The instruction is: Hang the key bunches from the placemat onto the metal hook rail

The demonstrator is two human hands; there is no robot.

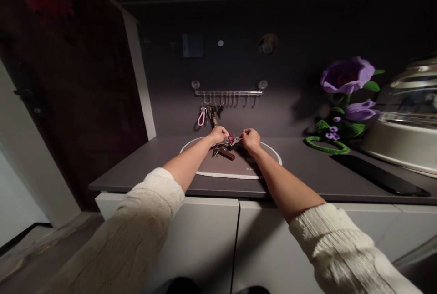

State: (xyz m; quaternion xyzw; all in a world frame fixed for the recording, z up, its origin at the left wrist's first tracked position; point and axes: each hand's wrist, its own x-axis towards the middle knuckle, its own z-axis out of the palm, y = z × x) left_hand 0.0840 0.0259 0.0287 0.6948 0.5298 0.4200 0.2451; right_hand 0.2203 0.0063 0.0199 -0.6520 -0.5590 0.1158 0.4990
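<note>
Both hands are over an oval brown mat with a white rim. My left hand is closed, its fingertips pinching a red cord loop. Facing it, my right hand is also closed, its fingers pinched at a bunch of metal keys that hangs by the red loop. Just below lies a dark brown bar-shaped key fob with small keys beside it. Where each fingertip meets the keys is too small to make out fully.
A clear hook rail on the wall carries several hanging keys, one with a pink strap. Purple crocheted flowers in a green ring base, a black phone-like slab and a cream domed appliance stand at the right.
</note>
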